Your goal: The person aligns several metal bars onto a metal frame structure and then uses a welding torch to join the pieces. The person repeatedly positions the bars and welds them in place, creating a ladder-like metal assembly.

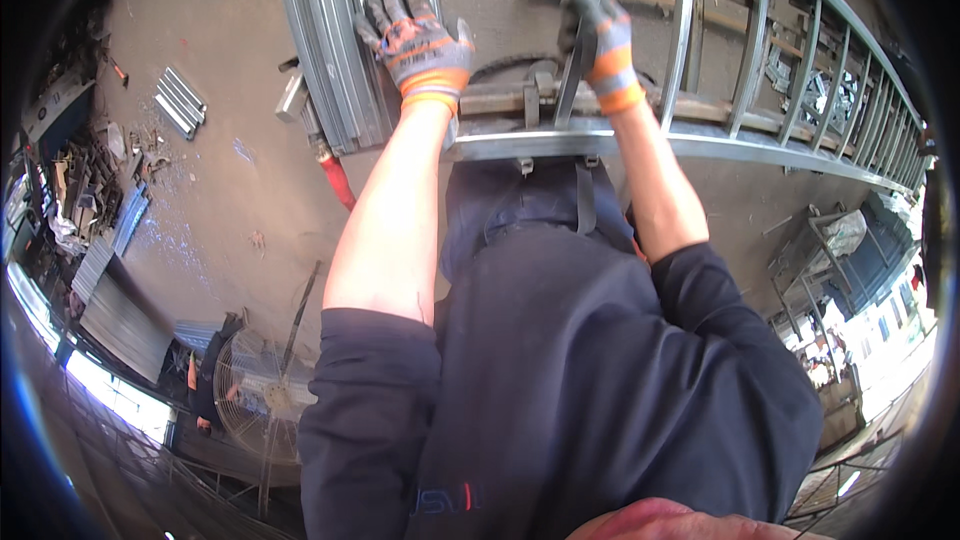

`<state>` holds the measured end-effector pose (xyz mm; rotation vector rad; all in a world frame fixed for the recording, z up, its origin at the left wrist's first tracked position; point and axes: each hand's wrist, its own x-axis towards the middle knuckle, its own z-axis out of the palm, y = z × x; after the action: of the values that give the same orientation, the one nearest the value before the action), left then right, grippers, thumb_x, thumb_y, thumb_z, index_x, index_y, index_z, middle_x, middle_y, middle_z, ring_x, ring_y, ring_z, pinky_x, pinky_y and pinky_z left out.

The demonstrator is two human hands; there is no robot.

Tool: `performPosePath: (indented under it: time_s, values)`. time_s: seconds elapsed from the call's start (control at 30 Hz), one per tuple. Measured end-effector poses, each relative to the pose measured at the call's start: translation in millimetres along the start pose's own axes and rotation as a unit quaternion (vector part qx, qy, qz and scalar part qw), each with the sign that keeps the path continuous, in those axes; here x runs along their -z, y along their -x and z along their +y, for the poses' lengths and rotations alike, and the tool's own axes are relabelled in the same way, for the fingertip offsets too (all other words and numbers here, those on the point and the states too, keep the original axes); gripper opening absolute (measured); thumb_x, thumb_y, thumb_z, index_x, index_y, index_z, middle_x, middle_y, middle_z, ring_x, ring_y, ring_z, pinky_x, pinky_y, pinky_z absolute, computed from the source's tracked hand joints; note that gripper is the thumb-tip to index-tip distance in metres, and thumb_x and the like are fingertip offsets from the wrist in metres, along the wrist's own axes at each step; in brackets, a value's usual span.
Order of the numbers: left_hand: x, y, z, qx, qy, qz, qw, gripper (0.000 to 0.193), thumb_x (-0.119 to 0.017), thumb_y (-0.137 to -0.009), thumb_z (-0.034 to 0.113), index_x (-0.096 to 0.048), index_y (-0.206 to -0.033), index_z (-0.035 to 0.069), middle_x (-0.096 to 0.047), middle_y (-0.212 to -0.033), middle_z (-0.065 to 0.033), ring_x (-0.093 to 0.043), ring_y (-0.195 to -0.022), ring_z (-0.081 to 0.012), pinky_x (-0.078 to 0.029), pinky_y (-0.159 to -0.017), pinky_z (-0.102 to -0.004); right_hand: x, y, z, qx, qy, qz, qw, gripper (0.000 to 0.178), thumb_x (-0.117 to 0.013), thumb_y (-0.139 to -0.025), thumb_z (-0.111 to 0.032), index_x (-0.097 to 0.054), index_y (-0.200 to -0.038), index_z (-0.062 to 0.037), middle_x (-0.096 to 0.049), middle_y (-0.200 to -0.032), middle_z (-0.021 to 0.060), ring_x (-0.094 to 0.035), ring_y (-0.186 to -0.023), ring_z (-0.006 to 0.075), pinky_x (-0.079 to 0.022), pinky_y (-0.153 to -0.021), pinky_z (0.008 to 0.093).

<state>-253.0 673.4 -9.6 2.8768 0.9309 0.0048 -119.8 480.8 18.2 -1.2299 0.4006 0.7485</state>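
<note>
Both of my hands wear grey gloves with orange bands. My left hand (422, 48) lies with its fingers spread on a stack of long galvanized metal channels (322, 55). To the right, my right hand (603, 45) is closed around a loose-looking metal stud (569, 92), slanting across a ladder-like metal frame; its fingers are partly hidden and slightly blurred. The near rail (640, 147) of that frame runs in front of my body and curves off to the right. Several crosspieces (684, 30) span between its rails.
A red-handled tool (337, 180) hangs beside the channel stack. Short metal pieces (180, 102) lie on the floor at left, near scrap piles. A large caged fan (262, 395) stands at lower left. A metal rack (825, 250) is at right.
</note>
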Motion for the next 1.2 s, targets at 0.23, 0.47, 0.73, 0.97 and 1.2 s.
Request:
performPosePath:
  time_s: [0.23, 0.47, 0.73, 0.97, 1.2]
  values:
    - [0, -2, 0, 0.025, -0.095, -0.103, 0.990, 0.110, -0.066, -0.082, 0.066, -0.025, -0.169, 0.012, -0.018, -0.174, -0.0204, -0.022, -0.160, -0.0417, -0.024, -0.128, -0.0526, -11, 22, -90, 0.175, -0.081, -0.019, 0.981, 0.040, -0.065, -0.104, -0.047, -0.056, -0.087, -0.0124, -0.039, -0.055, -0.0023, -0.041, -0.043, 0.0141, -0.037, -0.043, 0.0320]
    - [18, 1, 12, 0.016, -0.035, -0.010, 0.999, 0.098, -0.071, -0.086, 0.049, -0.034, -0.162, -0.001, -0.024, -0.172, -0.0219, -0.022, -0.159, -0.0384, -0.014, -0.130, -0.0560, 0, 58, -46, 0.357, 0.079, -0.087, 0.927, 0.048, -0.057, -0.106, -0.052, -0.059, -0.090, -0.0077, -0.039, -0.059, 0.0016, -0.040, -0.047, 0.0153, -0.036, -0.047, 0.0341]
    - [23, 0, 16, 0.035, -0.022, -0.017, 0.999, 0.109, -0.072, -0.084, 0.046, -0.018, -0.168, 0.004, -0.024, -0.172, -0.0221, -0.020, -0.160, -0.0371, -0.009, -0.131, -0.0562, 37, -4, 3, 0.307, -0.067, 0.129, 0.941, 0.043, -0.066, -0.103, -0.051, -0.056, -0.084, -0.0132, -0.042, -0.055, -0.0012, -0.042, -0.043, 0.0152, -0.038, -0.044, 0.0316]
    - [9, -4, 6, 0.068, -0.071, -0.087, 0.991, 0.098, -0.071, -0.086, 0.049, -0.032, -0.161, 0.001, -0.036, -0.164, -0.0241, -0.032, -0.154, -0.0398, -0.016, -0.130, -0.0551, 71, -51, 45, 0.061, -0.192, 0.146, 0.968, 0.036, -0.072, -0.100, -0.044, -0.059, -0.091, -0.0113, -0.055, -0.064, 0.0015, -0.058, -0.051, 0.0195, -0.050, -0.047, 0.0370]
    - [11, -9, 3, 0.077, -0.022, -0.119, 0.990, 0.091, -0.065, -0.089, 0.055, -0.040, -0.158, 0.001, -0.043, -0.161, -0.0260, -0.036, -0.153, -0.0387, -0.023, -0.129, -0.0524, 52, -35, 3, 0.143, -0.207, 0.074, 0.965, 0.027, -0.068, -0.104, -0.037, -0.064, -0.098, -0.0105, -0.058, -0.068, 0.0002, -0.058, -0.053, 0.0155, -0.051, -0.049, 0.0344]
